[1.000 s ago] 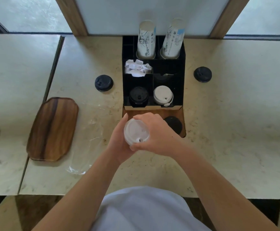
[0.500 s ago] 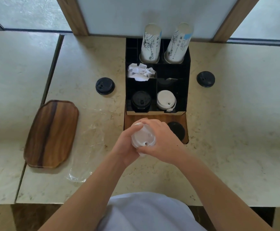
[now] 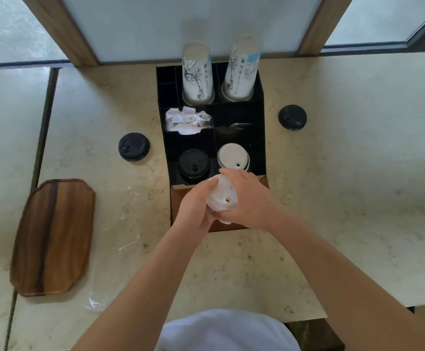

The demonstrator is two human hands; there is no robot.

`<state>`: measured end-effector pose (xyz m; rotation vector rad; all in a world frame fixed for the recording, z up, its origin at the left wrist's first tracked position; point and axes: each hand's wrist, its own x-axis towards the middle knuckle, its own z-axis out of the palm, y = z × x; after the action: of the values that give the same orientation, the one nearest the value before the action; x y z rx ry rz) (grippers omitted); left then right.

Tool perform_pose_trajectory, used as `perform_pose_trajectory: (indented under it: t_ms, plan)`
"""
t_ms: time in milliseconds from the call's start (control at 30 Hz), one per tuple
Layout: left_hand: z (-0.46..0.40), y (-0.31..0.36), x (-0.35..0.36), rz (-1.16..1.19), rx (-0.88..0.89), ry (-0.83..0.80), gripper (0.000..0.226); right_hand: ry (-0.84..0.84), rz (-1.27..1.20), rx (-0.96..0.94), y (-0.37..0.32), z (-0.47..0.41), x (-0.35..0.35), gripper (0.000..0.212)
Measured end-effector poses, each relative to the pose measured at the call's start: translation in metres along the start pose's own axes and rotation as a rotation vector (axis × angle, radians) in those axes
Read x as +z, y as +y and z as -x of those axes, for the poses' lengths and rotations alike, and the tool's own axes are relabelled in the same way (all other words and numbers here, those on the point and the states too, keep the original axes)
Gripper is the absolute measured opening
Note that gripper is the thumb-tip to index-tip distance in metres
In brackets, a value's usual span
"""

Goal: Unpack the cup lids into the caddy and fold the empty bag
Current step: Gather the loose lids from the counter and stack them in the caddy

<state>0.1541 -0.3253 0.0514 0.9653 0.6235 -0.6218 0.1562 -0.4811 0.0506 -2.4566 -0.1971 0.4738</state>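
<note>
Head view, centre of frame: left hand (image 3: 196,207) and right hand (image 3: 248,198) both curl around a stack of white lids (image 3: 221,198), held just below the black caddy (image 3: 258,138). Clear empty bag (image 3: 120,224) lies flat on the counter (image 3: 345,198), left of the hands.

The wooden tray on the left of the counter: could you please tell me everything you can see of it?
The wooden tray is a shallow oblong board with clipped corners and a low raised rim. It looks like glossy brown wood with one dark grain stripe running along its length. It lies flat and holds nothing, with its long axis running away from the person, tilted slightly. It straddles the seam between two counter slabs. The clear plastic bag lies just to its right; whether they touch is unclear. No hand touches it.
</note>
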Motion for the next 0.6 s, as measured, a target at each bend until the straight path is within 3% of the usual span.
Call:
perform_pose_trajectory:
  t_ms: [200,400,533,600]
  plan:
    - [-0.027,0.012,0.014,-0.226,0.129,0.054,0.024,0.017,0.128,-0.042,0.022,-0.027,-0.009,0.099]
    - [-0.046,0.020,0.029,-0.522,0.268,0.180,0.042,0.115,0.226,-0.033,0.041,-0.063,-0.018,0.092]
    - [-0.044,0.021,-0.004,-1.141,0.778,0.438,0.043,0.141,0.257,0.029,0.055,-0.082,-0.026,0.099]
    - [-0.047,0.025,-0.025,-1.403,0.914,0.547,0.055,0.128,0.266,0.059,0.055,-0.092,-0.027,0.102]
